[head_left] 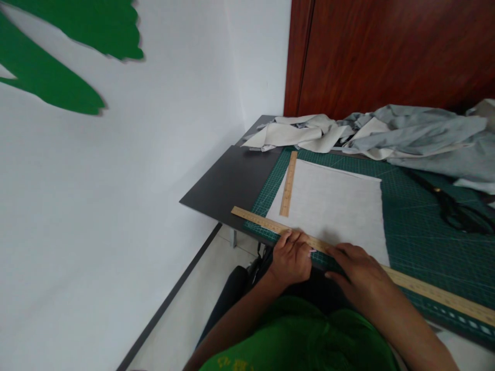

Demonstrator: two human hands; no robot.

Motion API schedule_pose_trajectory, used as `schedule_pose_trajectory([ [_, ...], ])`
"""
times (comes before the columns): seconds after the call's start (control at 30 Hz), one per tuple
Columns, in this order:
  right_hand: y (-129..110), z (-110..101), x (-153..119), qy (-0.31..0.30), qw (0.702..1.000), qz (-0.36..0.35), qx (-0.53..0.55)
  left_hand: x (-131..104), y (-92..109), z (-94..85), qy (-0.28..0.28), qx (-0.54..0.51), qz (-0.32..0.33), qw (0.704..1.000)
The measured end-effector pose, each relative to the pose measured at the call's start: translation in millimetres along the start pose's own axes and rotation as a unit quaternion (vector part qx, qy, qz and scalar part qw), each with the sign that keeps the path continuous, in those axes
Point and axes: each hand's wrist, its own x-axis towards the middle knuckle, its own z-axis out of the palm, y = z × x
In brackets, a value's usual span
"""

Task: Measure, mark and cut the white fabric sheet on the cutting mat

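A long wooden ruler (433, 291) lies along the near edge of a white fabric sheet (332, 206) on a green cutting mat (425, 226). My left hand (292, 256) presses on the ruler near the sheet's near left corner, fingers curled over it. My right hand (358, 270) rests flat on the ruler just to the right. A small white object, hard to identify, shows between the two hands. A shorter wooden ruler (288, 184) lies along the sheet's left edge.
Black scissors (452, 208) lie on the mat at right. Crumpled grey and cream cloth (386, 134) is piled at the back of the dark table (232, 180). A white wall stands left, a wooden door behind.
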Motion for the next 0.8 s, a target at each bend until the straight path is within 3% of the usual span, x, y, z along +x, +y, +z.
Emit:
schedule_pose_trajectory([
  [0.43, -5, -4, 1, -0.011, 1.000, 0.001, -0.027, -3, -1, 0.3, -0.006, -0.007, -0.001, 1.000],
  [0.8, -29, -15, 5, -0.016, 0.996, 0.044, -0.076, 2, 0, -2.3, 0.003, -0.001, -0.001, 1.000],
])
